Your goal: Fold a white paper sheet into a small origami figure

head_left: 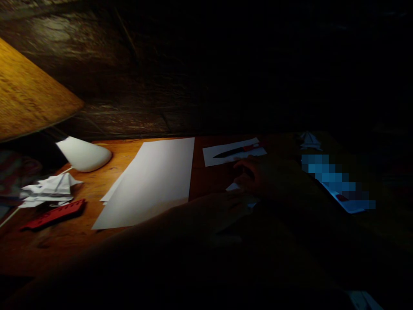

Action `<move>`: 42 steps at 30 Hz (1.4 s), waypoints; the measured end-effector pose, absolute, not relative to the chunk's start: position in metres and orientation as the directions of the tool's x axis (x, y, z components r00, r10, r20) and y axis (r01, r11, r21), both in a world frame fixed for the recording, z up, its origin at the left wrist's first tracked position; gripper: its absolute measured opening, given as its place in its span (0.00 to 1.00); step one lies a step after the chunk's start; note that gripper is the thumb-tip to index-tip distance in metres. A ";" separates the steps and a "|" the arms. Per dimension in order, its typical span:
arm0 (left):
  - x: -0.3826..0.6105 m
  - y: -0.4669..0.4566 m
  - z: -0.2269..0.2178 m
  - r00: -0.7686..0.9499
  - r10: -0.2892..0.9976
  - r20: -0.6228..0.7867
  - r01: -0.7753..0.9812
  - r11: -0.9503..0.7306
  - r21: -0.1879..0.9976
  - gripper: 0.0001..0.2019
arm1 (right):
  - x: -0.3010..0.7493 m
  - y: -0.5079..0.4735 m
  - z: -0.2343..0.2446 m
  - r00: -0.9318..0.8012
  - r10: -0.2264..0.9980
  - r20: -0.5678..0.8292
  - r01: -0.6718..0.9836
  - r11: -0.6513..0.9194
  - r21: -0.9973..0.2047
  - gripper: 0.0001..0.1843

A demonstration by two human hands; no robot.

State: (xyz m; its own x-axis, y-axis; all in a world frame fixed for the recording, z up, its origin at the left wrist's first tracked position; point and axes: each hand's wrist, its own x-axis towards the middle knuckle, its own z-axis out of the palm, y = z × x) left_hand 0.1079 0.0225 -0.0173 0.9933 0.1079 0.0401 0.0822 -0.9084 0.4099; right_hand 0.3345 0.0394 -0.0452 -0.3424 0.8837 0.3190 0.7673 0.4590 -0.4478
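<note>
As hands (250, 176) sit nr, blk knife (234, 151) lies on smooth paper (222, 160).

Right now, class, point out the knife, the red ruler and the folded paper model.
Knife (229, 152): head view, on the black blade.
Red ruler (53, 214): head view, on its middle.
Folded paper model (51, 186): head view, on its upper folds.

The left hand (216, 211) lies low and flat in deep shadow, while the right hand (250, 174) sits farther forward, slightly curled.
</note>
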 end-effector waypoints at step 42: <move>0.097 0.044 -0.005 0.922 0.325 0.209 0.307 -0.945 0.114 0.09 | 0.328 0.030 -0.041 -0.379 0.891 0.250 0.875 0.433 -0.215 0.25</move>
State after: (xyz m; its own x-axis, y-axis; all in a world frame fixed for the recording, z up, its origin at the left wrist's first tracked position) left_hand 0.0970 0.0445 -0.0054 0.9223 0.3251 0.2090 0.3073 -0.9448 0.1135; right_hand 0.3281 0.0298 -0.0407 -0.3794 0.8909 0.2496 0.8753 0.4331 -0.2150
